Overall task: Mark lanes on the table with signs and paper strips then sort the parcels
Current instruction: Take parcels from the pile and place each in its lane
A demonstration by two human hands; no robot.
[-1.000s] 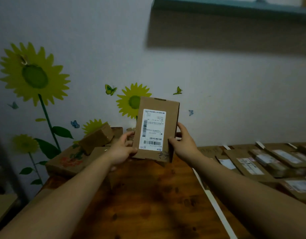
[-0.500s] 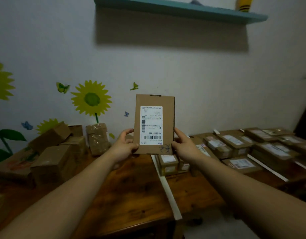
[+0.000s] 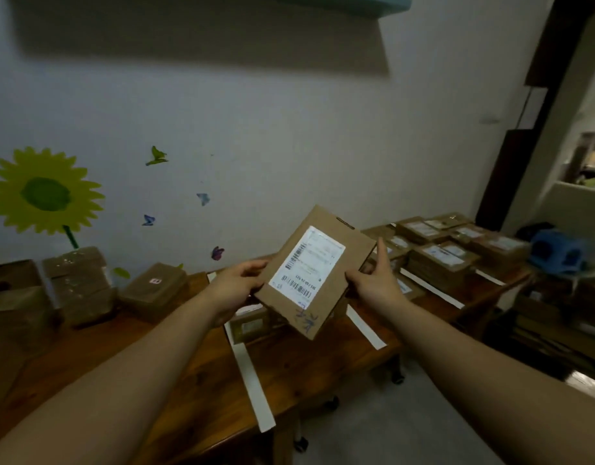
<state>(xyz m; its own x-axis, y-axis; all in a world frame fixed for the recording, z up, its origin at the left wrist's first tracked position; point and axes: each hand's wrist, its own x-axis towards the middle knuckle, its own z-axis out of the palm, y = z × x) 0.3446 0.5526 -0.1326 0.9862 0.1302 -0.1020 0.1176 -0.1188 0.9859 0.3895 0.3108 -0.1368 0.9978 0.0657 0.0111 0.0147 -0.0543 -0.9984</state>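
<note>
A flat brown cardboard parcel (image 3: 326, 307) with a white barcode label and blue handwriting is held above the wooden table (image 3: 195, 374), tilted to the right. My left hand (image 3: 234, 290) grips its left edge. My right hand (image 3: 373, 283) grips its right edge with the forefinger raised. White paper strips (image 3: 252, 387) (image 3: 365, 327) (image 3: 430, 286) run front to back across the table and split it into lanes. Sorted labelled parcels (image 3: 440, 260) fill the right lanes. Unsorted brown parcels (image 3: 78, 283) stand at the left by the wall.
A small labelled box (image 3: 247, 325) lies under the held parcel between two strips. A blue object (image 3: 558, 251) sits past the table's right end. Cardboard boxes (image 3: 551, 317) are stacked on the floor at right. A teal shelf (image 3: 373, 5) hangs above.
The view has swung to the right. The parcel has gone from upright to tilted right and sits lower, now over the strip-marked lanes. Both hands still hold it.
</note>
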